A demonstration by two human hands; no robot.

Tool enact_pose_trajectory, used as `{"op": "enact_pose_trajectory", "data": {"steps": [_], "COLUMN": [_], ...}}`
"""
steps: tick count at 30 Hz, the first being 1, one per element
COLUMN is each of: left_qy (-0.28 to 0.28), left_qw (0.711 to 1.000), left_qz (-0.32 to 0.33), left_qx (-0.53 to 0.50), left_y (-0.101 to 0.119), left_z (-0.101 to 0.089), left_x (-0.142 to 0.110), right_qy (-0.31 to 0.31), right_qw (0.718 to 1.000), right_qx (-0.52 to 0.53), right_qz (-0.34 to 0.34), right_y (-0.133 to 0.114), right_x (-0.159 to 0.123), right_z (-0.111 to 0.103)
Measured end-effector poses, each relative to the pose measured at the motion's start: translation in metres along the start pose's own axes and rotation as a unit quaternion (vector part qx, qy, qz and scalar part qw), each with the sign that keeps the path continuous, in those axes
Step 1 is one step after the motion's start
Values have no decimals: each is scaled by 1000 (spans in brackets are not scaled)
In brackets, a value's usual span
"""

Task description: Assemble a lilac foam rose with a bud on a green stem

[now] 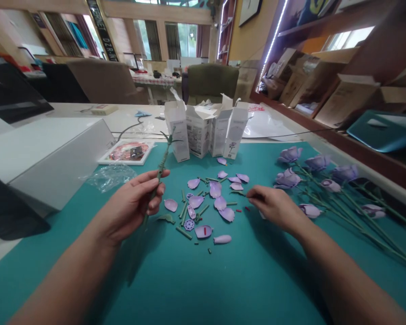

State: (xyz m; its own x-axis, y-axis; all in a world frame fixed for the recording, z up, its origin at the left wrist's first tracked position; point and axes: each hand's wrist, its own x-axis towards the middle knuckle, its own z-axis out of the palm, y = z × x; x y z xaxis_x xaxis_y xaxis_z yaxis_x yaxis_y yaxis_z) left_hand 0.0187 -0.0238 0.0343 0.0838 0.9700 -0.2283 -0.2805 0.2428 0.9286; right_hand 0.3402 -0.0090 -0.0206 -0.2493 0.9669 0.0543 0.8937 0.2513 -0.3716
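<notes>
My left hand [131,205] grips an upright green plastic flower stem [160,174] with small leaves at its top. My right hand [274,207] pinches a thin green piece [239,193] between its fingertips, just above the loose parts. Between my hands lie scattered lilac plastic petals [219,203], short green stem pieces [183,212] and a small purple lattice disc [189,225]. To the right of my right hand, finished lilac roses on long green stems [328,194] lie in a bunch.
A teal cutting mat [223,280] covers the table. Several opened white cardboard boxes [203,133] stand at its far edge, beside a white tray [126,151] and a crumpled plastic bag [111,177]. A large white box [57,158] stands at left, and shelves with cartons [345,99] run along the right.
</notes>
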Motion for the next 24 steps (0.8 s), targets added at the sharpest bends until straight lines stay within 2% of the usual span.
{"op": "enact_pose_trajectory", "data": {"steps": [2,8,14,17,20,24], "left_qy": [4,1,-9,-13,-6,1], "left_qw": [1000,1000,999,999,998,998], "left_qz": [-1,-10,-30,-35,-40,-48], "left_qx": [-8,-26,-35,-39,-47,-46], "left_y": [-3,-14,-18,-17,-17,-19], "left_z": [0,-5,-11,-13,-15,-16], "left_x": [-1,0,2,2,1,3], "right_qy": [-10,-61,-119,-83,-34,-34], "right_qw": [1000,998,991,994,995,998], "right_qx": [-12,-32,-53,-69,-75,-29], "right_qz": [21,9,16,-20,-56,-35], "right_y": [5,-3,-19,-31,-42,-46], "right_x": [-3,-8,4,25,51,75], "right_z": [2,14,6,8,20,40]}}
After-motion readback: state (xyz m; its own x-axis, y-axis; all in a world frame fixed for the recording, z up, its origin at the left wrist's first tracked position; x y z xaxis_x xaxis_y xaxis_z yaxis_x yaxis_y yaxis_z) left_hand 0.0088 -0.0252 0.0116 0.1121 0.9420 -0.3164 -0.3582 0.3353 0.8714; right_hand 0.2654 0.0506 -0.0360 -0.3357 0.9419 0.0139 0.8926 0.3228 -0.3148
